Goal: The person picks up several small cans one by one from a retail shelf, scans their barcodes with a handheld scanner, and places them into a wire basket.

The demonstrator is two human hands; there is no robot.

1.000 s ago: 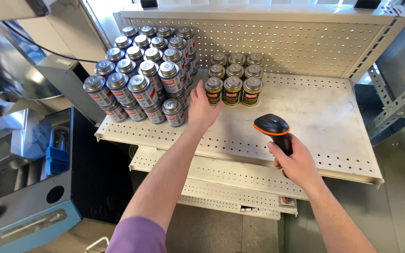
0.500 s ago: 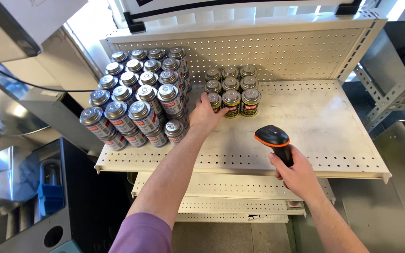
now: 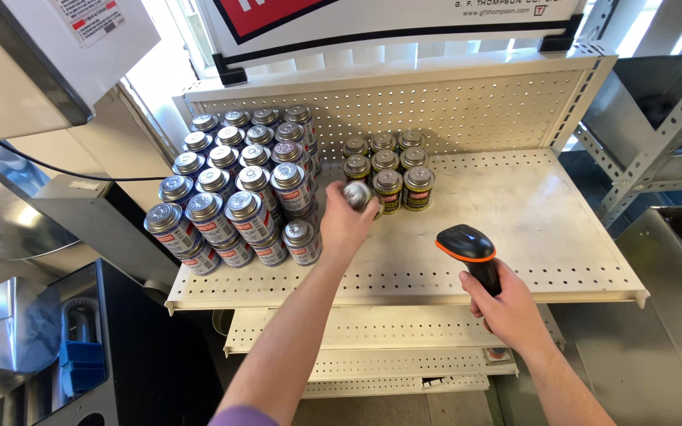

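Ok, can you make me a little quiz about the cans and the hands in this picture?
1. True or false: the left hand grips a small can taken from the front of the smaller group of cans.
2. What does the right hand hold? A) a can B) a black and orange barcode scanner C) nothing
3. Fill in: the larger group of cans stands on the ____ side of the perforated metal shelf.

Key
1. True.
2. B.
3. Left.
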